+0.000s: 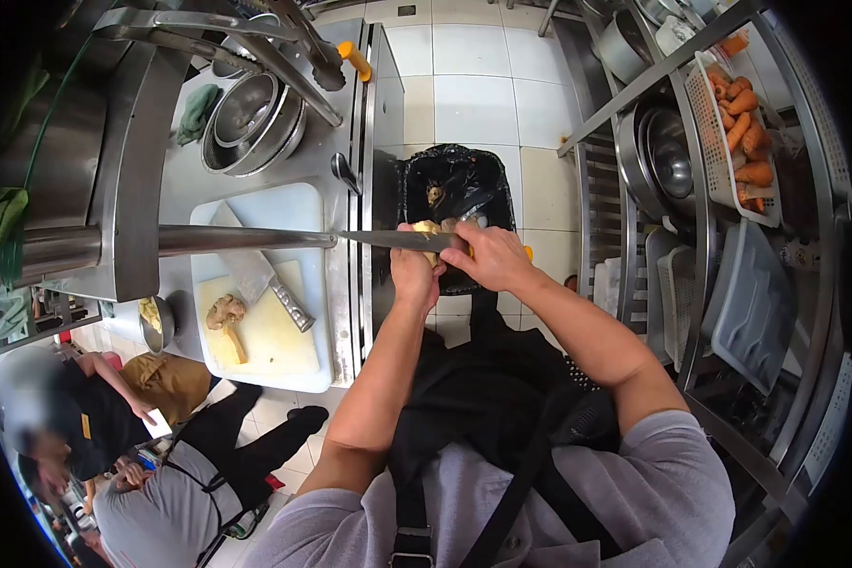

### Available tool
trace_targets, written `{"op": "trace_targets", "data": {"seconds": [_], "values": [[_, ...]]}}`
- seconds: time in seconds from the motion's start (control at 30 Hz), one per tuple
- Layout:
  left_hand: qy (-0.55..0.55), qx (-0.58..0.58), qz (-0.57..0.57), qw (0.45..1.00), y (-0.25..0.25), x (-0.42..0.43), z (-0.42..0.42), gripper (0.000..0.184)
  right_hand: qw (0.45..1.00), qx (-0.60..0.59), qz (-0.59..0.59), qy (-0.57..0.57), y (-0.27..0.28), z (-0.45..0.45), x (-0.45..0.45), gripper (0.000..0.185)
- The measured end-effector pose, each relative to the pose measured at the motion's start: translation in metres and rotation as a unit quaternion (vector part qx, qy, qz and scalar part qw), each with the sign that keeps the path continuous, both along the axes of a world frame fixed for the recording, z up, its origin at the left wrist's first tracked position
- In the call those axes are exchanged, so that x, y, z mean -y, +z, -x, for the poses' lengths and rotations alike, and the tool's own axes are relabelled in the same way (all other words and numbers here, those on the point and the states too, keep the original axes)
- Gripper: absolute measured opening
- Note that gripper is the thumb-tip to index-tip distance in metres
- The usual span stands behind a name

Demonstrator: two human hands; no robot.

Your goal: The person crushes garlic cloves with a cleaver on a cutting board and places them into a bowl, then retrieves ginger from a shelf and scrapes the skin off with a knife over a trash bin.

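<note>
Over a bin lined with a black bag, my left hand grips a yellowish piece of ginger. My right hand is closed around a knife, its blade pointing left and lying across the ginger. Brown scraps show inside the bin. To the left, a white cutting board lies on the steel counter with a cleaver on it. A knobbly brown ginger piece and a yellow piece rest on a smaller cream board.
A steel pole crosses above the counter. Nested metal bowls stand at the upper left. On the right, a rack holds a basket of carrots, bowls and plastic lids. Other people are at the lower left.
</note>
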State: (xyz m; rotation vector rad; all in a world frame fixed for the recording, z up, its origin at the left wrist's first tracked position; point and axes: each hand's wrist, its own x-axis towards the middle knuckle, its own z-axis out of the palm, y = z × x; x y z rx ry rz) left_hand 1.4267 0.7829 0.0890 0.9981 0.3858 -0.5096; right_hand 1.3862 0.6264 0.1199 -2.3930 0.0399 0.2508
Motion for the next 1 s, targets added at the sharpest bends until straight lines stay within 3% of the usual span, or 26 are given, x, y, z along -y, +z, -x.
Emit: {"op": "trace_targets", "data": {"seconds": [0.13, 0.2, 0.33, 0.43, 0.57, 0.7, 1.0], "values": [[-0.011, -0.036, -0.026, 0.999, -0.002, -0.006, 0.008, 0.049, 1.0, -0.023, 0.007, 0.014, -0.012, 0.002, 0.006, 0.056], [-0.026, -0.044, -0.02, 0.998, 0.004, -0.011, 0.015, 0.051, 0.995, -0.081, -0.002, -0.059, -0.027, 0.005, 0.011, 0.057], [-0.054, -0.074, -0.006, 0.996, 0.028, -0.018, 0.018, 0.057, 0.981, -0.181, 0.003, -0.071, -0.052, 0.013, 0.032, 0.057], [-0.006, -0.138, -0.006, 0.99, 0.019, -0.019, 0.003, 0.054, 0.992, -0.097, -0.003, -0.082, -0.044, 0.013, 0.017, 0.054], [0.03, -0.069, 0.045, 0.996, -0.008, -0.017, -0.006, 0.053, 0.998, 0.031, -0.051, -0.025, -0.016, 0.008, -0.005, 0.049], [0.129, -0.109, 0.024, 0.985, 0.008, 0.002, -0.008, 0.055, 0.997, 0.06, -0.04, 0.014, -0.006, 0.011, -0.019, 0.052], [0.165, -0.094, -0.014, 0.982, 0.006, 0.01, -0.01, 0.04, 0.998, 0.003, -0.047, 0.03, -0.003, 0.007, -0.017, 0.055]]}}
